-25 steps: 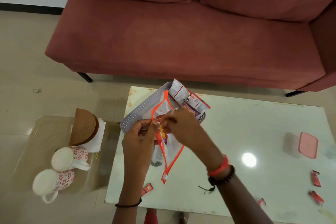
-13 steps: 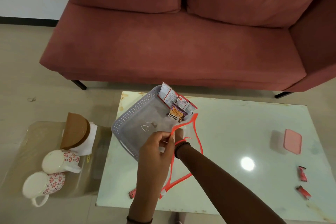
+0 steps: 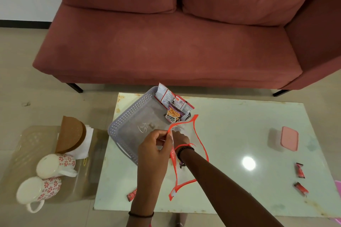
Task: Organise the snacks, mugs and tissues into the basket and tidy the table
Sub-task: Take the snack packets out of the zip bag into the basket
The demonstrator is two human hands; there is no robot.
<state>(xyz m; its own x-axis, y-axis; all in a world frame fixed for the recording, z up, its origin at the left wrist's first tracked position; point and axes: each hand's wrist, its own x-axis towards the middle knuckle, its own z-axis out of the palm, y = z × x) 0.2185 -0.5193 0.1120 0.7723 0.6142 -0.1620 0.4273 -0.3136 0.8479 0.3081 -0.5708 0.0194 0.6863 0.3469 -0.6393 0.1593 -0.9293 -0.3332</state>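
Basket: a grey perforated basket (image 3: 127, 116) stands at the near-left part of the glass table (image 3: 230, 125), its front corner just beside the left hand
In the basket: a salted peanuts packet (image 3: 174, 115) and red-and-white sachets (image 3: 172, 97) lean in the far right corner; the rest of the floor is bare
Pouch: a clear pouch (image 3: 193, 134) with orange edging lies open-mouthed at the basket's right side, its tail trailing toward the near table edge
Left hand: the left hand (image 3: 155, 151) pinches the pouch's orange rim between thumb and fingers, holding the mouth open
Right hand: the right hand (image 3: 180, 137) is inside the pouch up to the wrist; through the plastic I cannot tell whether it grasps anything
Lidded box: a pink-lidded box (image 3: 288, 141) sits closed at the right of the table, well apart from both hands
Loose snacks: one small red sachet (image 3: 299, 170) and another (image 3: 301, 189) lie near the right edge, a third (image 3: 131, 195) at the near-left edge
Side table: on the glass side table (image 3: 27, 143) two floral mugs (image 3: 55, 165) (image 3: 36, 192) lie on their sides beside a brown tissue holder (image 3: 71, 134) with white tissues (image 3: 86, 143)
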